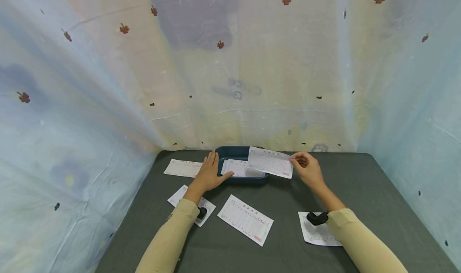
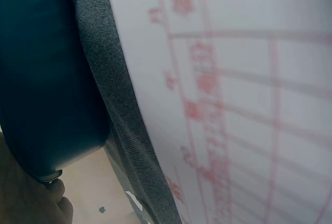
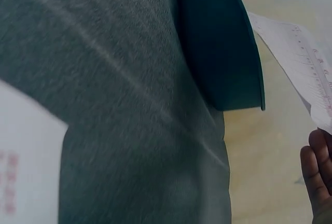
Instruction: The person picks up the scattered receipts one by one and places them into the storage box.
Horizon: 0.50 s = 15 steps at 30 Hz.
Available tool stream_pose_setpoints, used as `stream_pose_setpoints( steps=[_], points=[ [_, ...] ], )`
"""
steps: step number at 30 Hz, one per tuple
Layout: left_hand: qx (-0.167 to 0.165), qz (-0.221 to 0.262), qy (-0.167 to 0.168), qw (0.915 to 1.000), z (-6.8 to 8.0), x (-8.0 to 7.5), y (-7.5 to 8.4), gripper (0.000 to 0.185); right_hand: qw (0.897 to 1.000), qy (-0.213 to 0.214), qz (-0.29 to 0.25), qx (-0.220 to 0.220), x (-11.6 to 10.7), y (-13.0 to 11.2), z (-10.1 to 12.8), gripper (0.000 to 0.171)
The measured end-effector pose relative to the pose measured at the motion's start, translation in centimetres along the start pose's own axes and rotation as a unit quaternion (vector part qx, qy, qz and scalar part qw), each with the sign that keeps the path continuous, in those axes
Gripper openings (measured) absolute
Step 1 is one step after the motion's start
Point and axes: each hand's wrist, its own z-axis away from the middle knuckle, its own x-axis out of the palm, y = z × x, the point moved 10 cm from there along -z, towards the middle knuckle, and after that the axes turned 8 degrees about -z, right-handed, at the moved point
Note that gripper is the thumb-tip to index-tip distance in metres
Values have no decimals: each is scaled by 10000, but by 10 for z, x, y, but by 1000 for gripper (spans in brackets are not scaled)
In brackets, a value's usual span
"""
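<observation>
My right hand [image 1: 308, 169] pinches the right end of a printed paper form [image 1: 271, 162], which is held above the right side of a dark teal tray [image 1: 257, 181]. In the right wrist view the fingertips [image 3: 309, 164] are beside the lower end of that form [image 3: 298, 53]. My left hand [image 1: 209, 173] rests at the tray's left rim, fingers straight and thumb spread toward the front rim. Inside the tray lie more printed forms [image 1: 235, 168], partly covered by the held one.
One form [image 1: 183, 167] lies left of the tray. Another form [image 1: 245, 219] lies in front, one [image 1: 178, 193] is partly beneath the left forearm, and one [image 1: 317, 235] is by the right sleeve. Dark grey cloth covers the table [image 1: 288, 257]; a patterned curtain [image 1: 252, 85] hangs behind.
</observation>
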Motion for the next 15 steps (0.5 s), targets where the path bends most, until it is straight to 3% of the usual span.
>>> stream_pose_setpoints(
  steps=[10,15],
  points=[
    [-34,22,3,10000,-1,-1,-1,119,9990,-294,-139,307,25,7,-12,14],
    [-80,-15,-22,10000,-1,-1,-1,118,9992,-318,-76,240,34,1,-14,13]
  ],
)
